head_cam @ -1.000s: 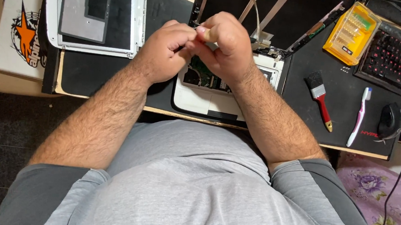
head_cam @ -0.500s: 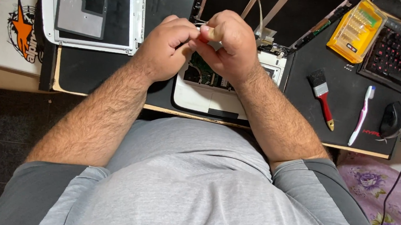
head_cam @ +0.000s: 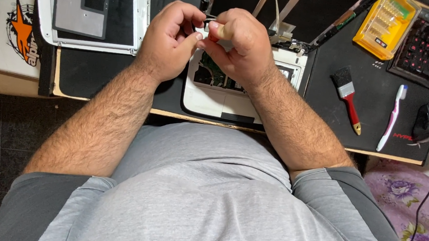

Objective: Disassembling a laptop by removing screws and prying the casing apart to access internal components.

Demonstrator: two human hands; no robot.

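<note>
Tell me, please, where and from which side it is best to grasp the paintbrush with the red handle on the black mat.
Grip the paintbrush by its red handle, probably coming from above with the right hand. It lies flat, bristles pointing away, handle end toward the desk edge, apart from the toothbrush.

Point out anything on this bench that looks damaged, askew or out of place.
The white laptop base under both hands lies open, its circuit board exposed. Its detached white panel lies askew at upper left. Loose flat ribbon cables hang from the dark screen part. A toothbrush lies beside the paintbrush, odd among tools. Nothing looks spilled.
</note>
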